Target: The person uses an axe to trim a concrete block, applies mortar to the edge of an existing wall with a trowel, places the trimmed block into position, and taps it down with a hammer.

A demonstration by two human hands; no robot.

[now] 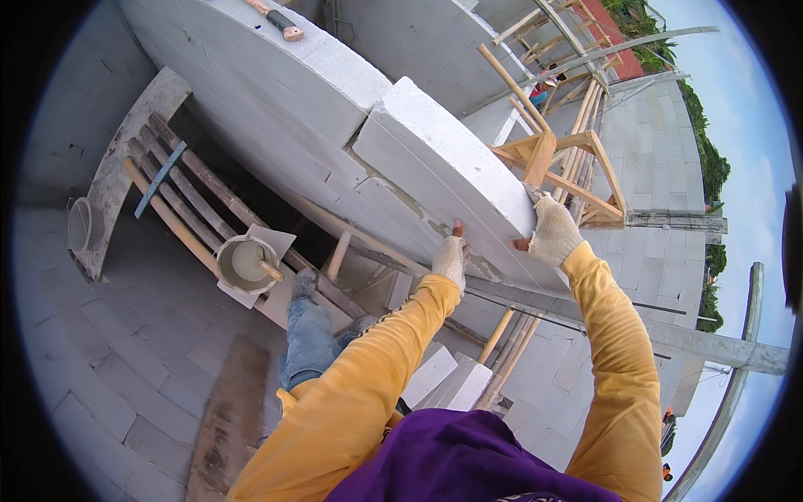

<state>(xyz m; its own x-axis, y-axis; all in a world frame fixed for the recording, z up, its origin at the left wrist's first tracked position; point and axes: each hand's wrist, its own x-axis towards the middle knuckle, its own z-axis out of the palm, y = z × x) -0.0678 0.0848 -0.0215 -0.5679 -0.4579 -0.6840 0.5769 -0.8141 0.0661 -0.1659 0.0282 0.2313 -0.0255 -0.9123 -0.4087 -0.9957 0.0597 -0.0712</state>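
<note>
A large pale grey lightweight concrete block (452, 155) sits on top of a block wall (276, 117), with a mortar joint along its lower edge. My right hand (554, 227), in an off-white knit glove with bare fingertips, grips the block's right end, thumb on the near face and fingers over the top edge. My left hand (450, 258), gloved the same way, rests against the near face close to the lower joint. Its visible fingertips are apart, one pointing up; the rest of its fingers are partly hidden. A thin string line crosses the block's face.
Below left, a bucket (248, 263) with a handled tool inside stands on a board over round poles (188, 188). A hammer-like tool (280, 21) lies on the wall top. Wooden scaffolding (577, 171) stands beyond the block's end. Loose blocks (447, 381) lie below me.
</note>
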